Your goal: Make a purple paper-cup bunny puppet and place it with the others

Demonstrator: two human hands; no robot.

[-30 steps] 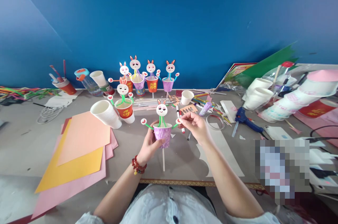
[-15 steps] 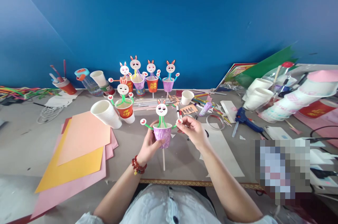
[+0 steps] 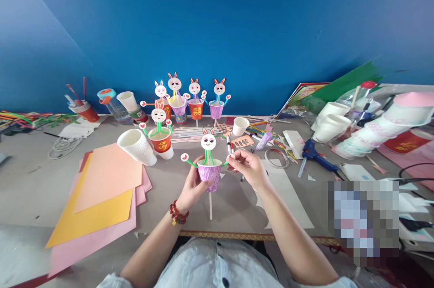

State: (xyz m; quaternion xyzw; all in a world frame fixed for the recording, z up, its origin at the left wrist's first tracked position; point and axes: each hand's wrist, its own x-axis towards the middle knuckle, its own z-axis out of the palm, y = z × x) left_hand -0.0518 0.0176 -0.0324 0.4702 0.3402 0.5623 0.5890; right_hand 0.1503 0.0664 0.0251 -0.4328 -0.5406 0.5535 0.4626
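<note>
A purple-coloured paper cup (image 3: pixel 210 175) is gripped round its left side by my left hand (image 3: pixel 194 185). Above its rim rises a white rabbit face (image 3: pixel 208 142) on green stems, and a wooden stick (image 3: pixel 210 206) comes out below the cup. Green arms reach out to both sides, each tipped with a white paper disc. The left disc (image 3: pixel 185 157) stands free. My right hand (image 3: pixel 249 168) pinches the right-hand paper disc (image 3: pixel 231 158) between thumb and forefinger, partly covering it.
Similar rabbit cups (image 3: pixel 195 109) stand at the back, one nearer beside stacked white cups (image 3: pixel 134 147). Coloured paper sheets (image 3: pixel 108 179) lie left. Markers, paper strips and a white cup (image 3: pixel 241 126) lie behind the hands; a blue glue gun (image 3: pixel 317 156) rests on the right.
My right hand has shifted slightly down, and the right disc's marked face shows more towards me than a second ago. My left hand keeps the cup in nearly the same place.
</note>
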